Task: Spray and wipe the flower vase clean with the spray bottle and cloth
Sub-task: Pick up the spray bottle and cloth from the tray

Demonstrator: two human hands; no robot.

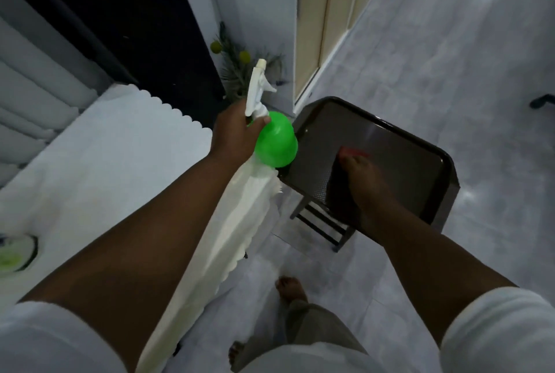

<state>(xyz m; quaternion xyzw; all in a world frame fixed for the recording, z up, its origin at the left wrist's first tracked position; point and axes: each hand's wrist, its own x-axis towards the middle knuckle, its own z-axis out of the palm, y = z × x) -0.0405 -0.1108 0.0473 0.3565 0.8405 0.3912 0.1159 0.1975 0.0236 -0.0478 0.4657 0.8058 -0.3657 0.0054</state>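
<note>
The left hand [237, 129] is wrapped around the neck of a spray bottle with a round bright green plastic body and a white trigger head [274, 138], which is held in the air above the gap between the worktop and a stool, its nozzle pointed away from the person. The right hand [360, 180] is stretched down to the dark brown, rounded-square seat of a metal-legged stool [390, 138], where its fingertips are pressed onto a small red cloth [353, 151] lying on the seat; whether the cloth is pinched or only touched cannot be told. A worktop covered with a white scallop-edged cloth [120, 162] is seen at the left, below the left forearm. Beyond the bottle, in the corner of the floor between a dark panel and a pale wooden cupboard [312, 27], a bunch of green stems with round yellow flower heads [240, 66] is seen; the flower vase itself is hidden behind the bottle and hand. Rolled white sleeves are seen on both arms, and bare feet on the grey tiled floor [450, 42].
</note>
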